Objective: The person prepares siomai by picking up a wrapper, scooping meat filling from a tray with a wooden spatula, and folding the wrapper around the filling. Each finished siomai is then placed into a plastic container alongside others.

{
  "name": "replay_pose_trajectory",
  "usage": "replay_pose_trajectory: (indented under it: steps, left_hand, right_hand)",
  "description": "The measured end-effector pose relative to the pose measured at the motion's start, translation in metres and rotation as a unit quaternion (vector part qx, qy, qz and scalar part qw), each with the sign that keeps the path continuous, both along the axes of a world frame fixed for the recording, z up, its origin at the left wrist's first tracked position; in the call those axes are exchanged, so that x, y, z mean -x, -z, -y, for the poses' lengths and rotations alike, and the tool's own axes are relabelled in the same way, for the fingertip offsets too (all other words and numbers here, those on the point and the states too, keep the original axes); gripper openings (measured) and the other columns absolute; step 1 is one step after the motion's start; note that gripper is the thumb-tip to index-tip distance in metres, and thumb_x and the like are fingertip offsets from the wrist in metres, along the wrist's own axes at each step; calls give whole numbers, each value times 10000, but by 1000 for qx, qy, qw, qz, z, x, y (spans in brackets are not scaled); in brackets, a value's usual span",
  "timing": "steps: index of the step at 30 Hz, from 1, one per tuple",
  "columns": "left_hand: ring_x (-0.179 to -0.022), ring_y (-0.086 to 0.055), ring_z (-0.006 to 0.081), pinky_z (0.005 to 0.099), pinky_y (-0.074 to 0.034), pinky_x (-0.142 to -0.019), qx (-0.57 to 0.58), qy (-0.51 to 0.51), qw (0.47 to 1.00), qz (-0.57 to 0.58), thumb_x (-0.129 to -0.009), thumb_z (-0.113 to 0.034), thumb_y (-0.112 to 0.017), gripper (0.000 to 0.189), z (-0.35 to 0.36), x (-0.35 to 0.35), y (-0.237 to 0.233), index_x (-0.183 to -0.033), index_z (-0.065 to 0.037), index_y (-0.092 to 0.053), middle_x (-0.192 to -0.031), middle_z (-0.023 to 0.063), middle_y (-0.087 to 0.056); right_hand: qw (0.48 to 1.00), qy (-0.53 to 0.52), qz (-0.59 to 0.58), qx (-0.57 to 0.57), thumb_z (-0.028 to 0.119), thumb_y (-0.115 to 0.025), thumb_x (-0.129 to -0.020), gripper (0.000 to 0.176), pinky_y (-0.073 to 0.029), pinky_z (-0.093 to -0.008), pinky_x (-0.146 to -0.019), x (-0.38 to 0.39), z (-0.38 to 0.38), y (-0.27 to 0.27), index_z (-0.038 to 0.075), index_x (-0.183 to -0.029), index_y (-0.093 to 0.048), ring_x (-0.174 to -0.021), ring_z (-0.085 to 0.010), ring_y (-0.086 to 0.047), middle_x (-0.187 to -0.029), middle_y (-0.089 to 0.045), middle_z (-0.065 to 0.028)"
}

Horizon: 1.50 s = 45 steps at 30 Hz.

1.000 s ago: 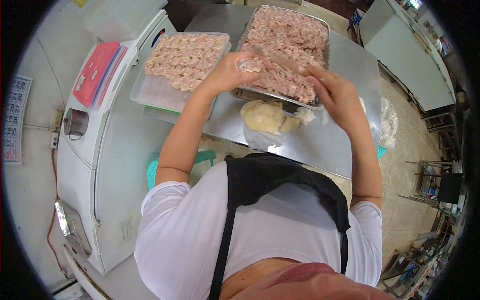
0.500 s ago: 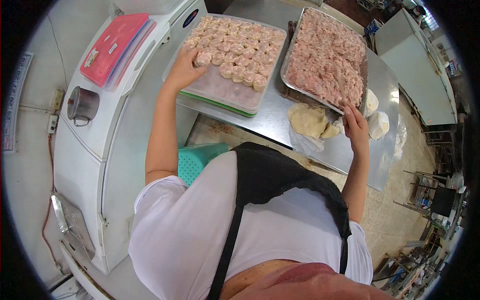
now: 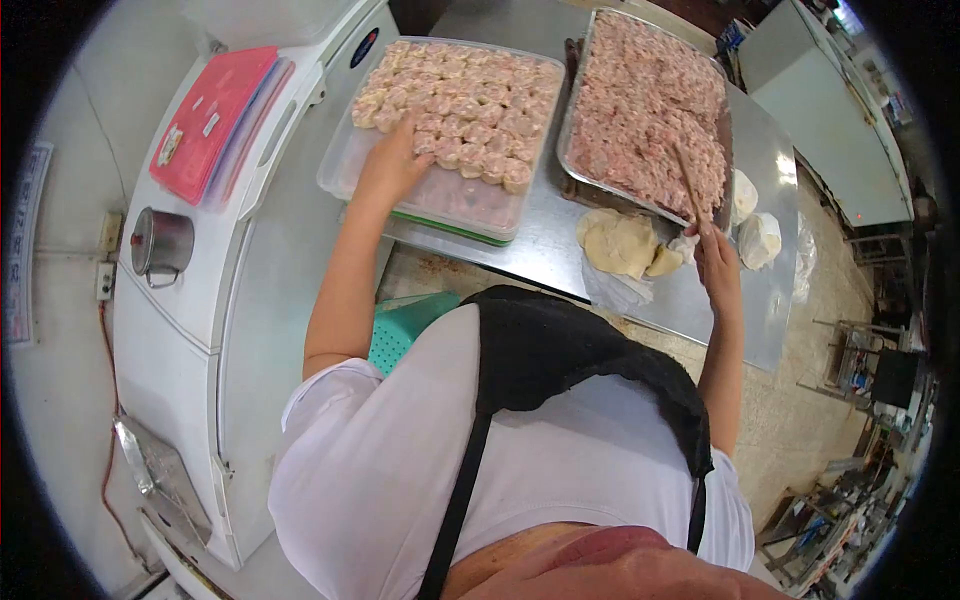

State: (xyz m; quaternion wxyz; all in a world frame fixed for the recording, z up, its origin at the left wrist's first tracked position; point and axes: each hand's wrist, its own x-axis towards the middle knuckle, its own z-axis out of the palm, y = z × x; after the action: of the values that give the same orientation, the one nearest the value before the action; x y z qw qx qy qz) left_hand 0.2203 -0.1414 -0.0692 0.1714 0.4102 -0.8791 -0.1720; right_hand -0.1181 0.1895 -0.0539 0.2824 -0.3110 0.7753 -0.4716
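Observation:
My left hand [image 3: 395, 165] reaches into a clear plastic tray [image 3: 340, 165] filled with rows of open-topped meat dumplings [image 3: 470, 100]. Its thumb and fingers close around a dumpling at the near edge of the rows, mostly hidden by the hand. In my right hand [image 3: 717, 262] is a thin wooden stick or spatula [image 3: 689, 182], its far end lying over the minced meat [image 3: 640, 110] in a large metal tray [image 3: 573, 160]. Left of that hand, pale round dough wrappers [image 3: 615, 243] lie on thin plastic.
Both trays stand on a steel table [image 3: 765, 130]. White wrapped bundles [image 3: 759, 240] sit right of my right hand. A white chest freezer [image 3: 165, 330] on the left bears a metal pot [image 3: 162, 245] and red lids [image 3: 215, 120]. A green perforated crate [image 3: 400, 325] stands below.
My left hand has moved right and slightly down, bringing the dumpling against the rows. My right hand has shifted slightly down, and the stick now shows over the meat.

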Motion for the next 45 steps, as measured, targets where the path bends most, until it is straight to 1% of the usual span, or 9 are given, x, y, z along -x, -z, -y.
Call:
replay_pose_trajectory:
  steps: [2, 4, 9, 16, 22, 31, 37, 42, 45]
  left_hand:
    - [-955, -610, 358, 408, -477, -836, 66, 32, 997, -32, -750, -202, -704, 816, 6, -1, 12, -1448, -102, -294, -1119, 248, -599]
    - [-1028, -591, 369, 413, -462, -883, -57, 38, 998, -17, -743, -206, -710, 829, -4, -2, -9, -1450, -98, -292, -1187, 245, -574]
    - [-1180, -509, 348, 408, -416, -977, 79, 11, 996, 29, -749, -177, -705, 707, -64, 22, -51, -1386, -96, -409, -1254, 243, -531]
    - [-1130, -524, 339, 397, -415, -976, -42, 288, 953, -82, -813, -152, -636, 392, -184, 169, -26, -1190, -69, -566, -1213, 169, -557]
    - [-1021, -549, 337, 395, -445, -896, -87, 317, 943, -49, -798, -108, -644, 287, -242, 236, 43, -1081, -71, -607, -1036, 136, -577]
    - [-915, -539, 348, 409, -442, -839, 19, 127, 992, -16, -693, -122, -730, 248, -245, 223, 64, -911, -39, -646, -943, 123, -555]
    - [-969, -522, 330, 397, -435, -852, -204, 118, 970, -60, -695, -157, -748, 300, -226, 214, 66, -969, -69, -663, -955, 110, -553]
    - [-989, -535, 328, 414, -406, -895, 39, 170, 984, -32, -729, -217, -742, 286, -243, 231, 63, -964, -75, -664, -999, 98, -580]
    - [-970, -534, 339, 415, -400, -905, 25, 184, 982, -33, -726, -223, -740, 326, -233, 231, 74, -1003, -76, -652, -977, 113, -583]
  right_hand:
    - [978, -78, -185, -62, 317, -440, -983, 333, -406, -326, -566, 28, 0, -3, 40, -976, -625, -604, -211, -526, -671, -559, -67]
    - [899, -123, -349, -233, 314, -455, -961, 322, -457, -456, -688, 65, 3, -32, 43, -955, -627, -797, -395, -604, -829, -630, -218]
    - [718, -138, -578, -363, 343, -641, -819, 305, -494, -438, -663, 130, 1, -115, 41, -805, -684, -770, -345, -639, -777, -653, -174]
    - [582, -204, -766, -181, 130, -609, -732, 96, -525, -364, -570, 218, 70, -19, 112, -715, -702, -704, -243, -684, -735, -687, -91]
    - [589, -291, -716, -235, 170, -616, -744, 143, -527, -405, -553, 186, 71, -9, 94, -778, -732, -732, -248, -688, -790, -703, -91]
    - [638, -441, -592, -221, 129, -606, -740, 153, -539, -407, -602, 173, 32, -40, 51, -797, -724, -765, -281, -686, -837, -701, -128]
    - [745, -455, -439, -212, 317, -610, -833, 333, -513, -444, -684, 195, 9, -24, -4, -801, -692, -764, -349, -657, -798, -666, -201]
    - [800, -435, -327, -251, 315, -564, -883, 361, -492, -454, -727, 204, 6, -24, -23, -822, -676, -777, -356, -642, -808, -663, -203]
    - [806, -439, -326, -226, 335, -563, -892, 380, -485, -447, -719, 209, 5, -19, -17, -806, -677, -757, -344, -638, -789, -663, -192]
